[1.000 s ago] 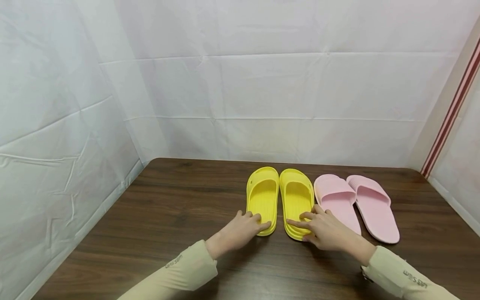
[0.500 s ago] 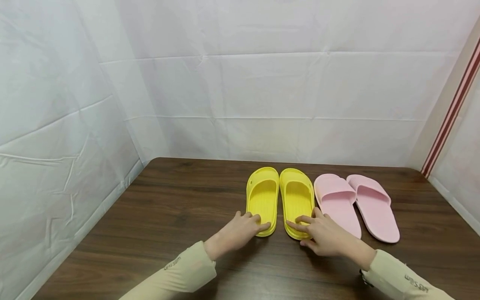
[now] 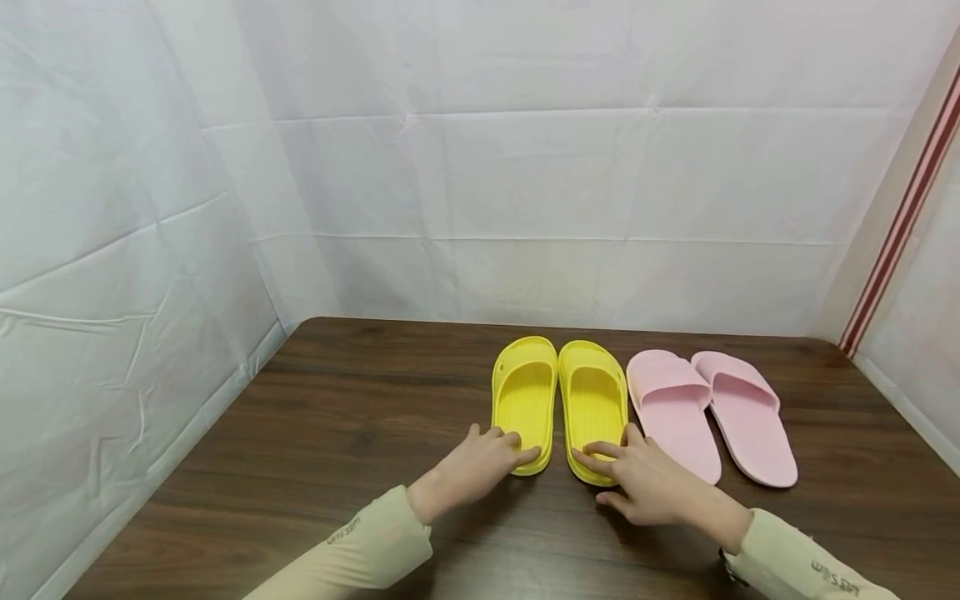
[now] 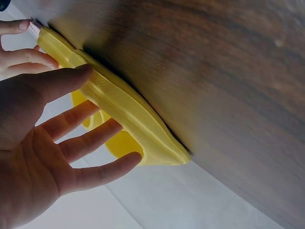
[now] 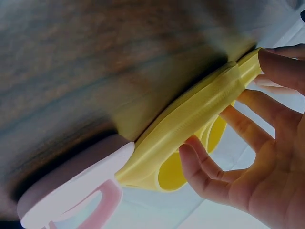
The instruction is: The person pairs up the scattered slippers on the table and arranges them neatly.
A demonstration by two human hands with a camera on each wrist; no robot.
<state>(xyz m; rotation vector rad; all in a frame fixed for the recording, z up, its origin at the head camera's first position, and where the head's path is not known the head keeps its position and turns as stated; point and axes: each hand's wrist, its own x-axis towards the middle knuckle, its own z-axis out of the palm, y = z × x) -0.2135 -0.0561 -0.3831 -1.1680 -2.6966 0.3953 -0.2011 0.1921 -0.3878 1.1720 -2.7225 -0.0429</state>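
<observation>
Two yellow slippers lie side by side, toes pointing away: the left one (image 3: 525,404) and the right one (image 3: 591,400). My left hand (image 3: 476,467) rests at the heel of the left slipper, its thumb by the heel edge and its fingers along the outer side. In the left wrist view those fingers (image 4: 93,179) reach out loosely beside the yellow sole (image 4: 133,107). My right hand (image 3: 648,479) hovers over or lightly touches the right slipper's heel, fingers spread and thumb off its edge. The right wrist view has its fingers (image 5: 209,183) beside the yellow sole (image 5: 190,117), not wrapped round it.
A pair of pink slippers lies just right of the yellow pair, the nearer one (image 3: 678,421) beside the right yellow slipper and the other (image 3: 753,421) angled outward. The brown wooden table (image 3: 337,417) meets white sheeting (image 3: 525,175) at the back and sides.
My right hand has drawn slightly back toward me, and its thumb has come away from the yellow slipper's heel. My left hand and all the slippers stay practically in place.
</observation>
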